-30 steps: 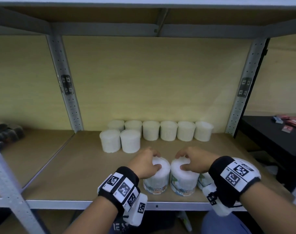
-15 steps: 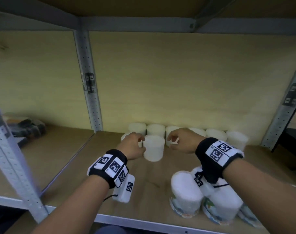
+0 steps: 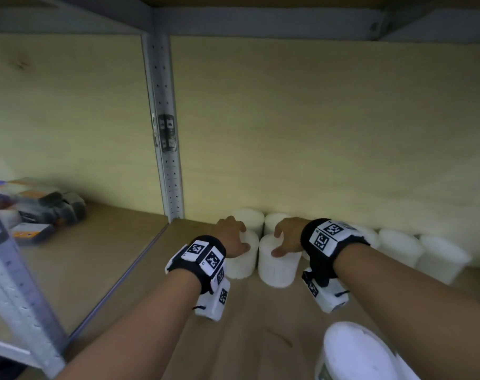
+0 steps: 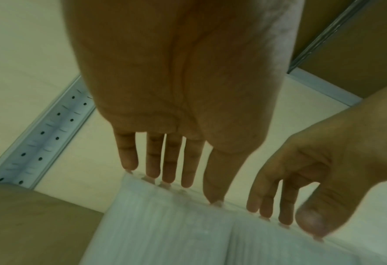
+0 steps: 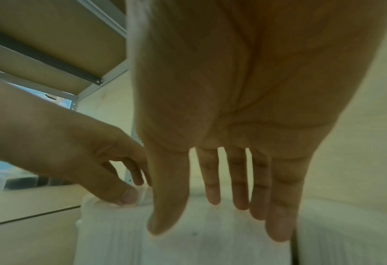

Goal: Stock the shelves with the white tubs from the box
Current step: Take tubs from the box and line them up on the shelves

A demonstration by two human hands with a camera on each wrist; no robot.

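Both hands deep in the shelf (image 3: 118, 270), 1 tub each. Left hand (image 3: 232, 237) rests on top of the left tub (image 3: 243, 263), right hand (image 3: 288, 235) on the right tub (image 3: 278, 267), fingers draped over the tops, only lightly bent. The 2 tubs stand upright, almost touching, just in front of the back row (image 3: 397, 246). Another tub (image 3: 356, 352) sits near the front edge.
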